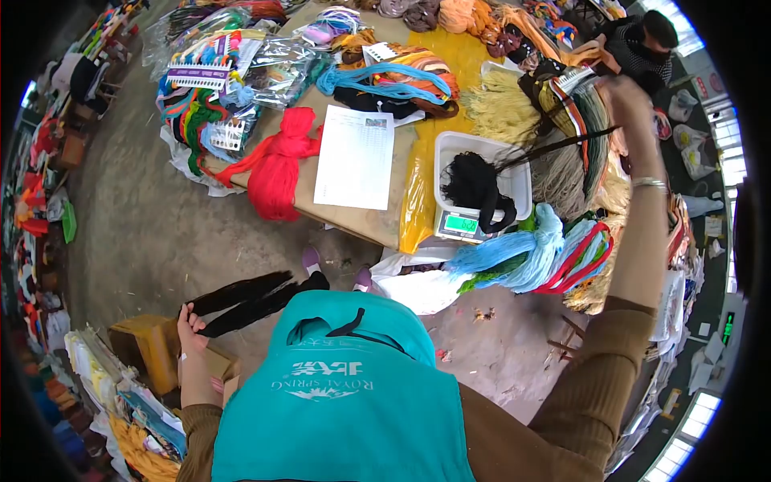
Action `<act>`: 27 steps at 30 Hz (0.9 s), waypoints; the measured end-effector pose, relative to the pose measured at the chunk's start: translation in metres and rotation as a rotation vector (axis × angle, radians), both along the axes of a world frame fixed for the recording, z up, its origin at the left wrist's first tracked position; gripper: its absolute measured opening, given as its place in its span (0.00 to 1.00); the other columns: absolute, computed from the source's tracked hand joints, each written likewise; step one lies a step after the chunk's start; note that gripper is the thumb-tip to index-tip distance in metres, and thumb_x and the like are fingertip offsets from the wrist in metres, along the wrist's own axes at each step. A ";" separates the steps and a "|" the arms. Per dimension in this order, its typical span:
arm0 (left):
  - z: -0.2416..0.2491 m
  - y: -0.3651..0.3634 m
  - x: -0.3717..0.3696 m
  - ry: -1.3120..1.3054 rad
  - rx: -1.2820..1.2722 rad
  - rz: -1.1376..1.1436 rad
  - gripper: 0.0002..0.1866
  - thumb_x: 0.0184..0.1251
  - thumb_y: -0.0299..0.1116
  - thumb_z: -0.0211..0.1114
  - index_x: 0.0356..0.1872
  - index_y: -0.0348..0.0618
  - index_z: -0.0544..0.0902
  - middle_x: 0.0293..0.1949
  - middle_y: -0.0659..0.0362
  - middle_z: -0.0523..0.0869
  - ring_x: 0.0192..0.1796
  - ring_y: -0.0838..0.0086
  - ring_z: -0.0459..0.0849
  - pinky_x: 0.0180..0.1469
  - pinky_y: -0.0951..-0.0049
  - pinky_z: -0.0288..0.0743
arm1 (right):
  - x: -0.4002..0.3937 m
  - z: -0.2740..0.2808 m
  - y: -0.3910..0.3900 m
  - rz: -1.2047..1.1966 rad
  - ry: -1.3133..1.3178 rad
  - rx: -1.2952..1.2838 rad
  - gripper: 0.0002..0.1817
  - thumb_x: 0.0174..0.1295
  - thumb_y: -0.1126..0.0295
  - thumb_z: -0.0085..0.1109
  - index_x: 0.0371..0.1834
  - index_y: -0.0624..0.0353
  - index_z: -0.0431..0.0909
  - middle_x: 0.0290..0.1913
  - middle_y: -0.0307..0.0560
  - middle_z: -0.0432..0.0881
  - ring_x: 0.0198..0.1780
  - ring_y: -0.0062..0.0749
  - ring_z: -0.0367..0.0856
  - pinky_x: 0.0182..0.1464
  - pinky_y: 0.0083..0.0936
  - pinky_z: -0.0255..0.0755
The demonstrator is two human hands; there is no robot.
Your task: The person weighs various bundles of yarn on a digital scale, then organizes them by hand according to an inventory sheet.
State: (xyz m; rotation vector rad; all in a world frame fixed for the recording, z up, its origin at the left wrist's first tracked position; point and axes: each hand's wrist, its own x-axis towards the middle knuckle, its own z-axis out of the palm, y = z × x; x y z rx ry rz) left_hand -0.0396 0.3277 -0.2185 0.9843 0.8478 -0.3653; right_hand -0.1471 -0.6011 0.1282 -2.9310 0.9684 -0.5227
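My left hand is closed around one end of a black thread hank, which stretches out beside my apron toward the right. Raised at the upper right, my right hand grips a thin dark strand, though its fingers are somewhat blurred. That strand runs taut down to a tangled black thread bundle lying in a white plastic tray. Under the tray is a digital scale with a lit green display. Part of the black bundle hangs over the tray's front edge.
A printed sheet and a red thread bundle lie left of the scale. Light blue hanks rest at the table's front right. Mixed threads and bagged threads with a card sit farther back. Another person is at upper right.
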 end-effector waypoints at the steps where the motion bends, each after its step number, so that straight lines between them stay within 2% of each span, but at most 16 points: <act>1: 0.006 -0.013 -0.001 0.009 0.004 -0.014 0.12 0.73 0.44 0.62 0.35 0.47 0.81 0.13 0.72 0.55 0.14 0.84 0.53 0.17 0.82 0.51 | 0.002 -0.039 0.005 -0.129 0.097 0.076 0.15 0.60 0.59 0.62 0.39 0.61 0.82 0.32 0.50 0.81 0.36 0.37 0.80 0.39 0.30 0.73; 2: 0.011 -0.029 -0.001 0.018 0.007 -0.026 0.12 0.73 0.44 0.61 0.35 0.47 0.81 0.13 0.72 0.56 0.14 0.84 0.53 0.17 0.82 0.51 | -0.016 -0.090 -0.008 -0.017 0.044 0.603 0.16 0.54 0.59 0.62 0.35 0.63 0.81 0.34 0.53 0.83 0.39 0.43 0.82 0.43 0.36 0.75; 3: 0.018 -0.044 -0.001 0.043 -0.006 -0.029 0.12 0.74 0.43 0.60 0.37 0.47 0.81 0.13 0.71 0.56 0.14 0.84 0.53 0.17 0.82 0.51 | -0.026 -0.123 0.012 0.150 0.173 0.437 0.13 0.53 0.62 0.57 0.33 0.62 0.82 0.35 0.56 0.84 0.39 0.49 0.83 0.44 0.40 0.77; 4: 0.021 -0.055 0.000 0.035 -0.007 -0.072 0.12 0.74 0.43 0.60 0.37 0.47 0.81 0.13 0.71 0.57 0.14 0.84 0.54 0.18 0.81 0.50 | -0.036 -0.167 0.013 0.168 0.283 0.139 0.12 0.54 0.63 0.54 0.32 0.59 0.83 0.34 0.57 0.84 0.39 0.54 0.83 0.43 0.44 0.76; 6: 0.028 -0.077 0.001 0.017 0.011 -0.160 0.11 0.74 0.43 0.59 0.38 0.46 0.80 0.14 0.71 0.58 0.15 0.84 0.54 0.19 0.81 0.49 | -0.053 -0.203 0.051 0.070 0.380 -0.045 0.10 0.53 0.64 0.56 0.31 0.56 0.83 0.33 0.54 0.85 0.39 0.49 0.83 0.44 0.46 0.75; 8: 0.039 -0.097 0.002 0.009 0.032 -0.220 0.11 0.75 0.43 0.59 0.37 0.47 0.80 0.14 0.72 0.58 0.16 0.84 0.54 0.20 0.80 0.50 | -0.072 -0.234 0.068 0.120 0.117 -0.179 0.08 0.55 0.64 0.57 0.31 0.54 0.82 0.32 0.50 0.84 0.40 0.45 0.82 0.48 0.44 0.73; 10: 0.046 -0.111 0.003 0.026 0.093 -0.221 0.11 0.75 0.42 0.59 0.37 0.47 0.80 0.14 0.71 0.58 0.15 0.84 0.54 0.20 0.79 0.51 | -0.092 -0.243 0.094 0.159 -0.049 -0.183 0.05 0.54 0.67 0.62 0.31 0.54 0.81 0.34 0.46 0.83 0.45 0.44 0.79 0.52 0.42 0.69; 12: 0.044 -0.114 0.009 -0.015 0.017 -0.311 0.10 0.74 0.42 0.60 0.37 0.47 0.80 0.14 0.71 0.59 0.14 0.84 0.54 0.20 0.80 0.51 | -0.114 -0.258 0.122 0.180 -0.140 -0.148 0.06 0.51 0.70 0.65 0.33 0.54 0.82 0.36 0.45 0.82 0.49 0.44 0.78 0.54 0.43 0.68; 14: 0.044 -0.126 0.012 -0.009 0.038 -0.340 0.10 0.74 0.42 0.60 0.37 0.47 0.80 0.14 0.71 0.58 0.15 0.84 0.53 0.20 0.80 0.51 | -0.137 -0.275 0.146 0.203 -0.039 -0.058 0.09 0.52 0.70 0.65 0.37 0.54 0.83 0.41 0.44 0.82 0.54 0.44 0.76 0.57 0.43 0.67; 16: 0.043 -0.133 0.013 -0.003 0.061 -0.360 0.11 0.74 0.42 0.60 0.37 0.47 0.79 0.14 0.72 0.58 0.15 0.84 0.52 0.20 0.80 0.51 | -0.156 -0.290 0.167 0.200 -0.055 0.085 0.12 0.52 0.70 0.66 0.42 0.53 0.84 0.49 0.44 0.81 0.60 0.45 0.74 0.61 0.43 0.66; 17: 0.041 -0.135 0.014 0.007 0.076 -0.381 0.10 0.73 0.42 0.60 0.37 0.47 0.79 0.14 0.72 0.58 0.15 0.84 0.52 0.20 0.80 0.51 | -0.166 -0.294 0.175 0.131 0.008 0.181 0.17 0.52 0.71 0.66 0.48 0.55 0.82 0.58 0.48 0.77 0.65 0.49 0.69 0.65 0.44 0.64; 18: 0.041 -0.137 0.016 0.019 0.091 -0.403 0.10 0.73 0.42 0.61 0.36 0.47 0.78 0.14 0.72 0.58 0.15 0.84 0.52 0.20 0.80 0.51 | -0.171 -0.291 0.183 0.129 0.009 0.185 0.17 0.52 0.71 0.66 0.48 0.55 0.82 0.58 0.48 0.77 0.65 0.49 0.69 0.65 0.44 0.64; 21: 0.043 -0.140 0.019 0.018 0.113 -0.443 0.10 0.73 0.42 0.61 0.36 0.48 0.78 0.14 0.72 0.58 0.15 0.84 0.52 0.20 0.80 0.52 | -0.187 -0.290 0.200 -0.091 -0.255 0.099 0.23 0.51 0.74 0.65 0.54 0.59 0.78 0.62 0.56 0.73 0.66 0.55 0.67 0.67 0.47 0.61; 25: 0.042 -0.140 0.018 0.041 0.137 -0.439 0.12 0.73 0.44 0.61 0.35 0.48 0.78 0.13 0.72 0.57 0.14 0.84 0.51 0.20 0.79 0.52 | -0.211 -0.308 0.221 -0.218 -0.271 0.113 0.22 0.52 0.74 0.65 0.53 0.58 0.79 0.62 0.55 0.73 0.66 0.54 0.67 0.67 0.46 0.62; 27: 0.041 -0.143 0.016 0.048 0.132 -0.442 0.12 0.73 0.44 0.60 0.35 0.48 0.78 0.13 0.72 0.57 0.13 0.84 0.51 0.20 0.79 0.53 | -0.217 -0.321 0.235 -0.321 -0.273 0.271 0.22 0.52 0.74 0.65 0.53 0.58 0.79 0.62 0.54 0.74 0.66 0.53 0.67 0.67 0.46 0.62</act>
